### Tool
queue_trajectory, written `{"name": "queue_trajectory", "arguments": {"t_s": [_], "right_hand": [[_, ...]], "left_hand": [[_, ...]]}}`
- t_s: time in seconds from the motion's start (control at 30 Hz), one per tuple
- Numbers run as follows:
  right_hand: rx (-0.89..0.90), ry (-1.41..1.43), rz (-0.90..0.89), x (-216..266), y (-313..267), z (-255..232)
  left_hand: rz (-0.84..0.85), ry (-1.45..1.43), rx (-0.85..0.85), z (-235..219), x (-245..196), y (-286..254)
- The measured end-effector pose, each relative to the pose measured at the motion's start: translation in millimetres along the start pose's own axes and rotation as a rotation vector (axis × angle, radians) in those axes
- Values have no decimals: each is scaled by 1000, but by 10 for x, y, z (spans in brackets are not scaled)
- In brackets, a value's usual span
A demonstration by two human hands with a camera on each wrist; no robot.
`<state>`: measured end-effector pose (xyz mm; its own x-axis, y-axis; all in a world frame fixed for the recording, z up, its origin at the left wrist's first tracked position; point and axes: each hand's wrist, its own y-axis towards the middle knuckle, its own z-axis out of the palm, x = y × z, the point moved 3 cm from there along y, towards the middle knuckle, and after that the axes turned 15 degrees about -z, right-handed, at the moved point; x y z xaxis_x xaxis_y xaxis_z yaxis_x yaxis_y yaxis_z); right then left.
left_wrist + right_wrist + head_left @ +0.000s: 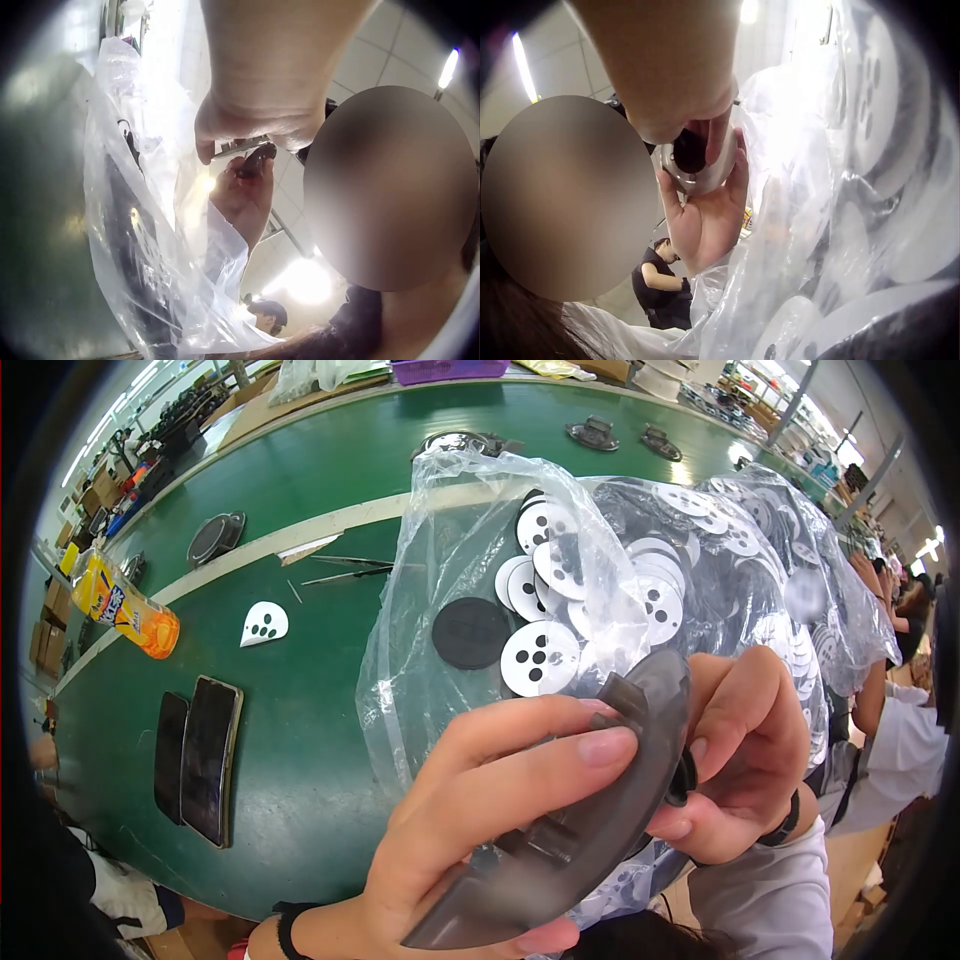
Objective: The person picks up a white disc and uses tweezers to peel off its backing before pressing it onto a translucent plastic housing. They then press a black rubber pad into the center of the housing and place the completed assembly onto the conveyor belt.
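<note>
My left hand (500, 780) grips a smoky-grey plastic housing (590, 820), round-edged with raised brackets on its back, held tilted over the table's near side. On the housing's other face, my right hand (750, 750) pinches a small black round piece (683, 780) between thumb and fingers, right at the surface. From the right wrist view, the black piece (690, 150) overlaps the pale round face (718, 161) of the housing. Just beyond both hands lies a clear plastic bag (400, 660) with many white discs (540, 658) with black dots and a black disc (470, 632).
Two phones (210, 760) lie at the left, near an orange drink bottle (125, 605). A pale teardrop-shaped piece (263, 624) and a thin dark pointed tool (345, 570) lie mid-table. More dark housings (215, 538) sit on the green surface beyond the pale strip. Other people sit at the right.
</note>
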<state>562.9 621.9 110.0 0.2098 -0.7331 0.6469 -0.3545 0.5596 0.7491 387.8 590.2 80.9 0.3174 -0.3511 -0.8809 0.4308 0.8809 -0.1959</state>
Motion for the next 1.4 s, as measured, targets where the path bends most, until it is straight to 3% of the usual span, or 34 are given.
{"name": "queue_trajectory", "arguments": {"t_s": [0.07,0.13,0.8,0.93,0.97,1.0,1.03,1.1,1.13,1.2,1.27,1.33,1.4], "right_hand": [[-8,-3,7,6,-4,5],[-16,-6,16,8,-9,7],[-16,-82,47,-5,-1,19],[-4,-127,116,23,14,16],[-12,-140,129,29,19,20],[-18,-152,140,24,20,29],[-24,-145,140,-6,-8,67],[-276,-80,43,-76,-106,101],[-281,-74,43,-110,-138,105],[-232,-218,6,-121,-184,79],[-147,-98,-1,-134,-149,-19],[-59,25,-12,-72,-76,-16],[-125,-60,243,-17,15,-16]], "left_hand": [[-18,-14,22,-80,24,76],[285,186,410,-191,68,182],[399,219,283,-119,119,224],[410,229,249,149,174,438],[413,231,240,61,145,405],[416,234,229,-193,-213,186],[420,239,218,143,161,477],[429,251,194,104,189,380],[434,256,184,80,140,446],[448,258,171,-120,126,236],[450,258,169,-119,148,194],[248,205,40,-181,209,117],[287,254,50,-229,173,118]]}}
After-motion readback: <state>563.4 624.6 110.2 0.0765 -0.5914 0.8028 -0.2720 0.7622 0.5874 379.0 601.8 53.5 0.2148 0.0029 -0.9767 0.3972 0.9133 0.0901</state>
